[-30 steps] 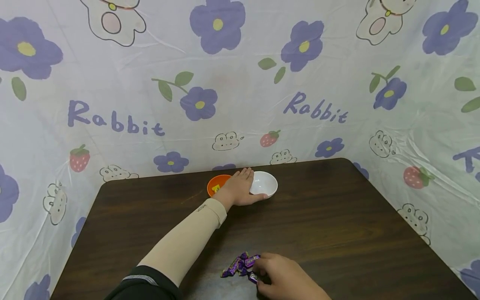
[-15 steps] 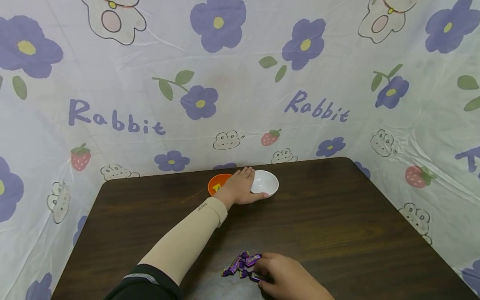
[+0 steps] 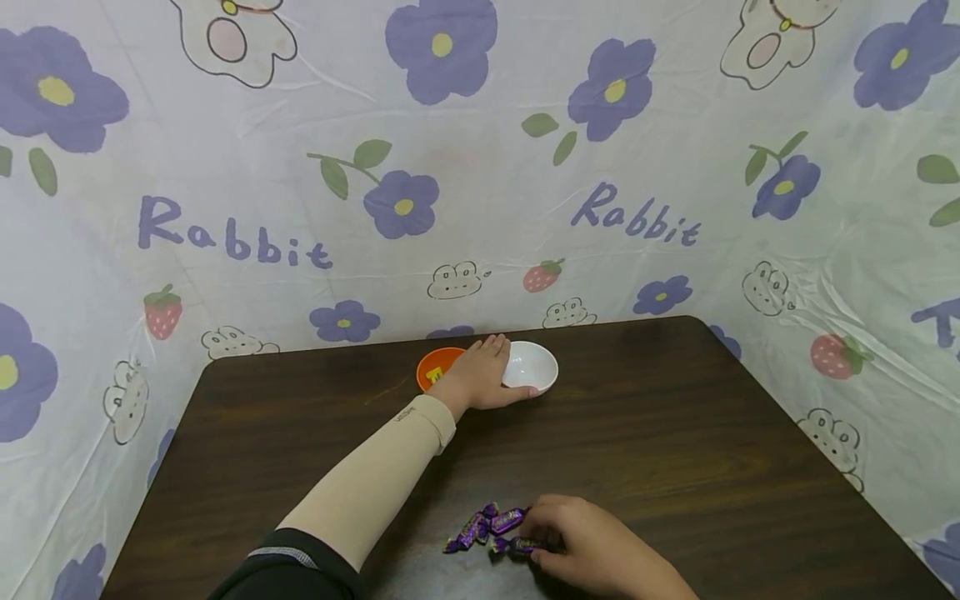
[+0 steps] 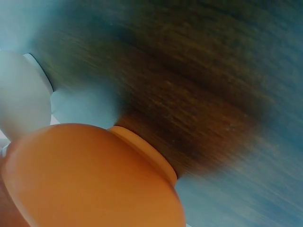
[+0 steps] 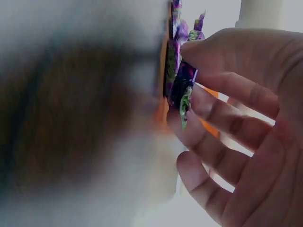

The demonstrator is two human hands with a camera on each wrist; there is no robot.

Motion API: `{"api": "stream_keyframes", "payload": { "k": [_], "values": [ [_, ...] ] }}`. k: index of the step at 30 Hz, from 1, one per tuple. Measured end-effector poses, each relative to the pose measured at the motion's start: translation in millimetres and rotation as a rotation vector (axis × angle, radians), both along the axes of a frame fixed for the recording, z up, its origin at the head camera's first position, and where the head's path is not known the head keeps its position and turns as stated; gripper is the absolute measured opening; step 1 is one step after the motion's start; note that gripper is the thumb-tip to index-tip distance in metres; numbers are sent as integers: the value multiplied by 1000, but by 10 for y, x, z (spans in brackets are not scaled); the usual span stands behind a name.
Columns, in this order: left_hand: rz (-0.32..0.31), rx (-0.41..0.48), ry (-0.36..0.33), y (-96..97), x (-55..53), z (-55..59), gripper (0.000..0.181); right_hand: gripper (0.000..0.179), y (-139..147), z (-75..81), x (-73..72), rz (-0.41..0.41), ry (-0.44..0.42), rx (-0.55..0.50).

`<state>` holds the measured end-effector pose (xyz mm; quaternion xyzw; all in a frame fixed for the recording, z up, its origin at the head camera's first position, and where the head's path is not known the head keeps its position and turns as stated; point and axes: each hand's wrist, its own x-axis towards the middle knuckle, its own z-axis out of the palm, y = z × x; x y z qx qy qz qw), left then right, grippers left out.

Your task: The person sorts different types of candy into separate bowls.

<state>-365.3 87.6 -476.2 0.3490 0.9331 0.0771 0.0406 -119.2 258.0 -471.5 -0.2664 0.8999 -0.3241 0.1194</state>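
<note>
In the head view my right hand (image 3: 588, 537) pinches a purple twist-wrapped candy (image 3: 522, 546) at the front of the table. The right wrist view has this candy (image 5: 182, 85) between thumb and fingers, its green-tinged wrapper end sticking out. Several similar candies (image 3: 472, 531) lie in a small pile just left of that hand. Farther back, my left hand (image 3: 477, 375) lies with straight fingers over the neighbouring sides of an orange bowl (image 3: 424, 367) and a white bowl (image 3: 537, 367), its thumb along the white rim. Something small and yellow (image 3: 434, 376) is inside the orange bowl, partly hidden by the hand.
The dark wood-grain table (image 3: 675, 433) reaches back to a white curtain (image 3: 480, 183) printed with purple flowers and rabbits. My left forearm in a beige sleeve (image 3: 375, 475) stretches across the table, left of the candies.
My right hand has shifted a little to the right, drawing the pinched candy slightly away from the pile. The left hand stays over the two bowls.
</note>
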Motion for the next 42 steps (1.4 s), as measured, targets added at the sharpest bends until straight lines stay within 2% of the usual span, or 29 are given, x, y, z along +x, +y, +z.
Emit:
{"api": "stream_keyframes", "payload": {
  "k": [6,11,14,23,31,42],
  "values": [
    [5,-9,-1,-10,12,1,110,10,131,25,-73,0,35,-84],
    [11,-13,-2,-12,5,-6,110,12,257,10,-176,-36,86,-193],
    [11,-12,0,-9,-2,-10,109,13,335,-17,-252,-94,125,-220],
    [14,10,-13,-2,16,31,109,16,593,-127,-524,-326,209,-198],
    [12,14,-2,-6,23,38,107,15,717,-168,-802,-414,320,-202],
    [6,13,-8,-4,15,13,108,18,735,84,-1198,-514,337,-212]
  ]
}}
